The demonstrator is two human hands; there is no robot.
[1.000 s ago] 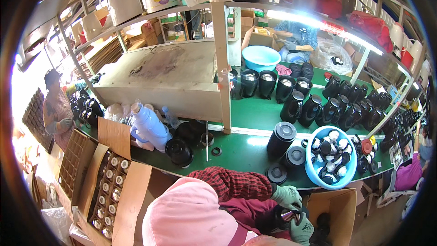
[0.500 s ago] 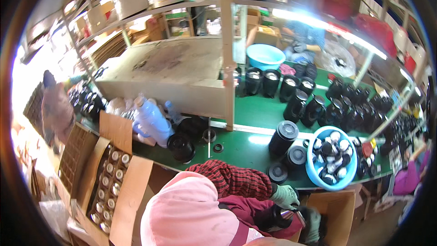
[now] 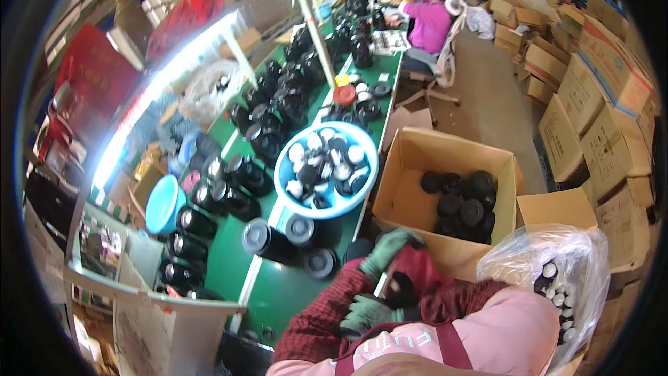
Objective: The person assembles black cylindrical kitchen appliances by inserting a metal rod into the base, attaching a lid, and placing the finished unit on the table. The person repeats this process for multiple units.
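Note:
My left hand [image 3: 391, 249], in a green glove, is closed in front of my body, close to the near wall of an open carton [image 3: 449, 259]. My right hand [image 3: 367, 315], gloved the same way, is closed just below it. A thin pale bar [image 3: 383, 283] shows between the hands. Beside it lies a dark rounded object [image 3: 400, 290], mostly hidden by my gloves and sleeves. I cannot make out what either hand grips. Several black canisters [image 3: 472, 210] lie inside the carton. On the green bench, lidded black canisters [image 3: 268, 239] stand left of my hands, beside a black disc-shaped lid [image 3: 320, 263].
A light-blue basin [image 3: 280, 191] of black-and-white caps sits on the bench edge. Rows of black canisters [image 3: 289, 106] stand beyond. A clear plastic bag [image 3: 511, 254] holds white-topped pieces at right. Stacked cartons [image 3: 616, 143] line the right. A person in purple [image 3: 428, 24] sits farther along.
My view has swung to the right, bringing the carton, plastic bag and stacked boxes into sight. My hands have shifted against my body; the black canister seen there earlier is now mostly hidden.

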